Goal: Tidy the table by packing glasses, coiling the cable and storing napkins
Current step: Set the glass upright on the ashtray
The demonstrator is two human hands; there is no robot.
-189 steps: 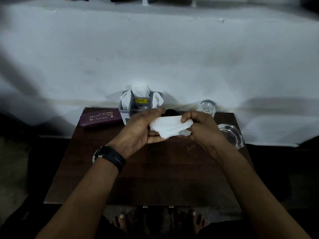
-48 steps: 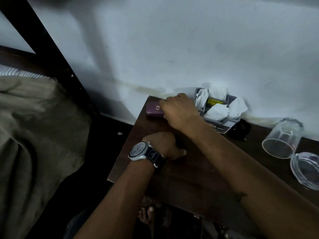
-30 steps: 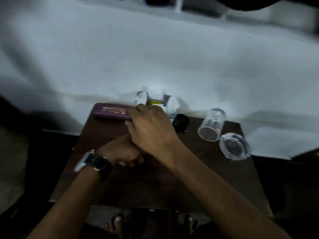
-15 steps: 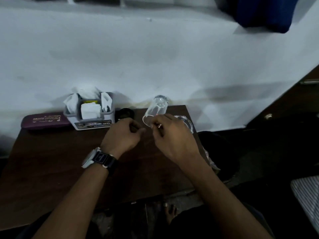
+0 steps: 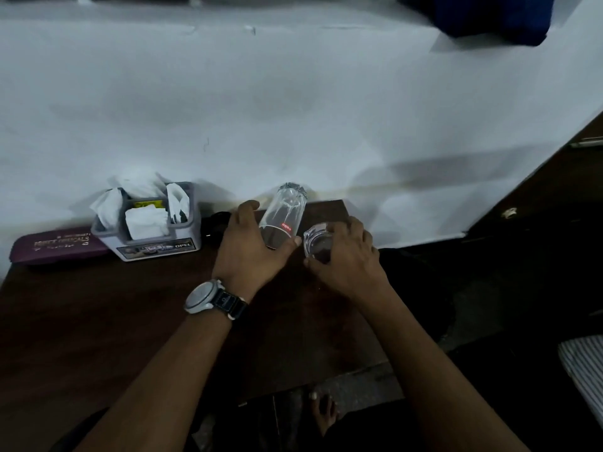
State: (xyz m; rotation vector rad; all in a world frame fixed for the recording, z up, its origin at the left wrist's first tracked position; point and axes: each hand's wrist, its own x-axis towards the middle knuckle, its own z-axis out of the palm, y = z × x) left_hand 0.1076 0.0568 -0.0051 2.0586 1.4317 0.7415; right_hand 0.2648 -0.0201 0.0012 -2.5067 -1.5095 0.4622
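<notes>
Clear tall tumbler (image 5: 287, 210), tilted at the back of the dark wooden worktop (image 5: 98, 321), is wrapped by my left hand (image 5: 251, 252). My right hand (image 5: 349, 256) clasps a short clear glass (image 5: 316, 244) just beside it. Knocked together, I fear they could chip.

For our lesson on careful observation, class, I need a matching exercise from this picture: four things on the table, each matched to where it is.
Things:
1. tall glass
2. short glass
3. napkins
4. maroon case

Places:
A. in the grey holder
B. gripped by the right hand
C. leftmost on the table
D. gripped by the left hand

Pairs: 1-D, 2-B, 3-A, 4-C
</notes>
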